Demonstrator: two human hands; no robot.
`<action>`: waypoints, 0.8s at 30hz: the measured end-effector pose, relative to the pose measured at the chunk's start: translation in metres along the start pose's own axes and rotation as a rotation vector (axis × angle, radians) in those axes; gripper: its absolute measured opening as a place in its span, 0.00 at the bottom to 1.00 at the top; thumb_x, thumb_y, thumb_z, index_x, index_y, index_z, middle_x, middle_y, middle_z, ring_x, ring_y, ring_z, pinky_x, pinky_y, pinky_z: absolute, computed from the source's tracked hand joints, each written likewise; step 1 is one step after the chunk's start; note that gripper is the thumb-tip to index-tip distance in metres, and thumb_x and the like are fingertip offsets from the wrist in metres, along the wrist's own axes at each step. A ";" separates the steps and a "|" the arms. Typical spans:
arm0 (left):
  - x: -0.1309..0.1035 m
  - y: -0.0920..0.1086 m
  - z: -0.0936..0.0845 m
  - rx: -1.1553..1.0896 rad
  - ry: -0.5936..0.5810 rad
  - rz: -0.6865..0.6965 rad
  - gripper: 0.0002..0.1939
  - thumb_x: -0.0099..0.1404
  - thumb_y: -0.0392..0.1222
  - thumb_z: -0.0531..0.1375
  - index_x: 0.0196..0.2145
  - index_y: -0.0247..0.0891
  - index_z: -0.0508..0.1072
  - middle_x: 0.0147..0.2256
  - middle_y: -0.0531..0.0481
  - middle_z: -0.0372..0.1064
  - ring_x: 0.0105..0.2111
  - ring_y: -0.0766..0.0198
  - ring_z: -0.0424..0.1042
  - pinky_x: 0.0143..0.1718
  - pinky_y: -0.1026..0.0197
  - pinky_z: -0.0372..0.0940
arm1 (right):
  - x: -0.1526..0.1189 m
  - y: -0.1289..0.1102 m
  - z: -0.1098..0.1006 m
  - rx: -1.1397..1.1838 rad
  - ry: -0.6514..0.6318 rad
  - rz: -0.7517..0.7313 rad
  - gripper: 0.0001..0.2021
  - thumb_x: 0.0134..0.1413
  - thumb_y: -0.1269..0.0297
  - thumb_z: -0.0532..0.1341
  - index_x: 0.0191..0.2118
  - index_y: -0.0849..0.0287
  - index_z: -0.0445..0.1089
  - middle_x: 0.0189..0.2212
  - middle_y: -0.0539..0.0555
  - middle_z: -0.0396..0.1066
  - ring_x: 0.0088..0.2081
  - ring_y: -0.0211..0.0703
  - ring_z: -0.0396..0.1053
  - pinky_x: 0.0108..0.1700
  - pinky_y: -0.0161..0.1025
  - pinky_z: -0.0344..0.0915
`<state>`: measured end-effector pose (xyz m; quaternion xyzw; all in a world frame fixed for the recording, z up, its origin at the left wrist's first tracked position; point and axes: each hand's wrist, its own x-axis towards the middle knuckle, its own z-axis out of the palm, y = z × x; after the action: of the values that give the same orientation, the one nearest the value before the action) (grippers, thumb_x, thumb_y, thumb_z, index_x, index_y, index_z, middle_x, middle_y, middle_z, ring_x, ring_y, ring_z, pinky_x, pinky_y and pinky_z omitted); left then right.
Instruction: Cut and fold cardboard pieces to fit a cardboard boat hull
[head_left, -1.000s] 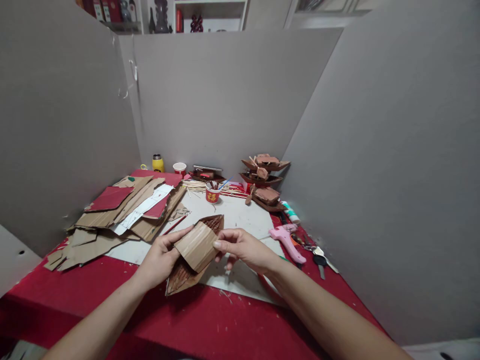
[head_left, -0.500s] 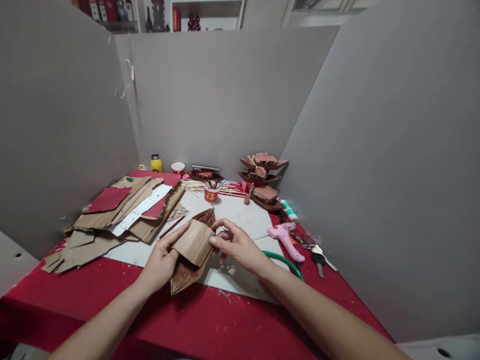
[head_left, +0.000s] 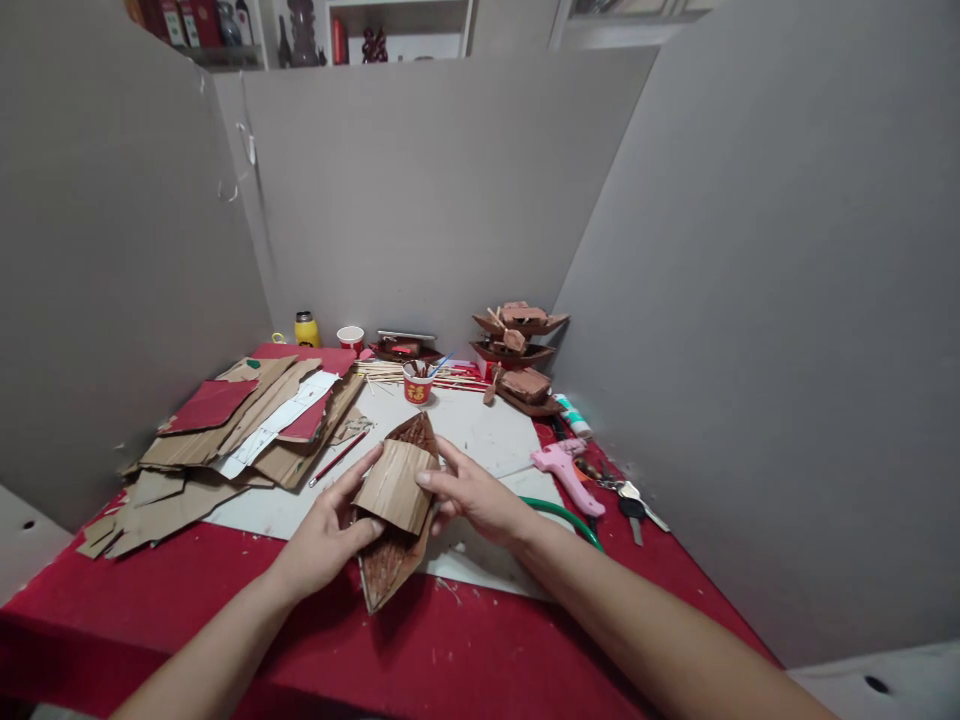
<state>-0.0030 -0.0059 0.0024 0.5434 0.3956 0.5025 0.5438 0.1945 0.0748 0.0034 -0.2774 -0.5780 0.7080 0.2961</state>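
Note:
A pointed cardboard model boat (head_left: 388, 572) with a brown, ridged inside is held above the near edge of the white board. Across its middle lies a curved piece of tan cardboard (head_left: 397, 485), like a canopy. My left hand (head_left: 330, 525) grips the boat's left side, its thumb at the canopy's lower corner. On the other side my right hand (head_left: 472, 495) is closed round the boat's edge, thumb pressed on the canopy's right border. Most fingertips of both hands are hidden behind the hull.
Torn cardboard (head_left: 180, 445) is piled at left near a pencil (head_left: 337, 460). Behind the boat stands a paper cup (head_left: 417, 385) with brushes. Finished model boats (head_left: 525, 385) sit at back right. A pink glue gun (head_left: 568, 475), green tubing (head_left: 562, 513) and keys (head_left: 632, 507) lie at right.
My right fingers have closed onto the boat's right side, and its thumb now presses the canopy. My left thumb has come forward over the near corner. The boat has turned slightly more upright in view.

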 end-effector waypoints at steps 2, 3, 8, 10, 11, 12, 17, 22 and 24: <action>-0.001 0.007 -0.005 -0.150 -0.122 -0.071 0.41 0.56 0.39 0.66 0.64 0.48 0.53 0.62 0.45 0.56 0.56 0.51 0.63 0.53 0.56 0.61 | 0.002 -0.002 -0.005 0.032 0.000 0.005 0.31 0.49 0.57 0.65 0.59 0.48 0.55 0.38 0.52 0.72 0.27 0.38 0.72 0.20 0.31 0.69; -0.001 0.010 -0.008 -0.227 -0.148 -0.106 0.42 0.57 0.41 0.65 0.65 0.50 0.51 0.62 0.45 0.56 0.54 0.52 0.66 0.49 0.57 0.64 | 0.002 -0.002 -0.007 0.042 0.003 0.001 0.31 0.50 0.57 0.64 0.59 0.47 0.55 0.38 0.51 0.72 0.26 0.38 0.72 0.20 0.31 0.69; 0.007 0.012 -0.009 -0.557 -0.066 -0.287 0.31 0.67 0.56 0.51 0.65 0.48 0.51 0.56 0.42 0.65 0.42 0.57 0.74 0.39 0.58 0.67 | 0.001 -0.005 -0.002 0.021 -0.028 -0.127 0.36 0.47 0.57 0.66 0.61 0.48 0.53 0.48 0.54 0.70 0.42 0.45 0.72 0.32 0.35 0.72; 0.011 0.008 -0.002 -0.636 -0.075 -0.348 0.32 0.67 0.58 0.50 0.63 0.40 0.57 0.52 0.39 0.70 0.44 0.54 0.74 0.43 0.56 0.66 | -0.002 -0.003 0.002 0.005 -0.069 -0.170 0.40 0.46 0.58 0.68 0.63 0.51 0.50 0.52 0.55 0.67 0.48 0.46 0.69 0.45 0.39 0.69; 0.012 0.005 0.002 -0.660 -0.086 -0.367 0.32 0.67 0.58 0.51 0.61 0.36 0.60 0.51 0.38 0.72 0.44 0.53 0.74 0.45 0.55 0.65 | -0.003 -0.002 0.004 -0.006 -0.089 -0.171 0.41 0.46 0.59 0.68 0.64 0.53 0.48 0.54 0.56 0.66 0.50 0.46 0.68 0.50 0.41 0.66; 0.012 0.003 0.006 -0.676 -0.095 -0.383 0.31 0.66 0.58 0.51 0.59 0.33 0.64 0.49 0.38 0.73 0.45 0.52 0.74 0.46 0.56 0.65 | -0.004 0.000 0.005 -0.021 -0.104 -0.162 0.43 0.47 0.59 0.68 0.65 0.54 0.45 0.55 0.57 0.65 0.52 0.46 0.67 0.53 0.42 0.63; 0.013 -0.004 0.021 -0.652 0.021 -0.462 0.27 0.65 0.55 0.55 0.51 0.31 0.72 0.39 0.39 0.78 0.35 0.55 0.77 0.39 0.58 0.68 | -0.005 0.006 0.002 -0.152 -0.093 -0.179 0.40 0.50 0.59 0.65 0.66 0.55 0.45 0.60 0.58 0.60 0.57 0.47 0.62 0.56 0.43 0.61; 0.021 0.000 0.022 -0.574 0.187 -0.489 0.24 0.63 0.54 0.58 0.48 0.31 0.73 0.32 0.41 0.79 0.29 0.57 0.77 0.31 0.61 0.69 | -0.010 -0.003 0.002 -0.604 0.189 -0.315 0.39 0.51 0.60 0.63 0.66 0.55 0.45 0.59 0.60 0.59 0.56 0.53 0.62 0.53 0.51 0.64; 0.026 0.002 0.022 -0.577 0.200 -0.497 0.24 0.62 0.55 0.58 0.46 0.31 0.74 0.30 0.42 0.79 0.27 0.57 0.77 0.30 0.60 0.69 | -0.016 -0.008 0.006 -0.823 0.334 -0.454 0.41 0.51 0.59 0.63 0.67 0.56 0.42 0.61 0.62 0.56 0.58 0.54 0.58 0.56 0.55 0.60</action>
<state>0.0227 0.0146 0.0092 0.2043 0.4085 0.4966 0.7381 0.2016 0.0600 0.0130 -0.3480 -0.7999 0.2847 0.3974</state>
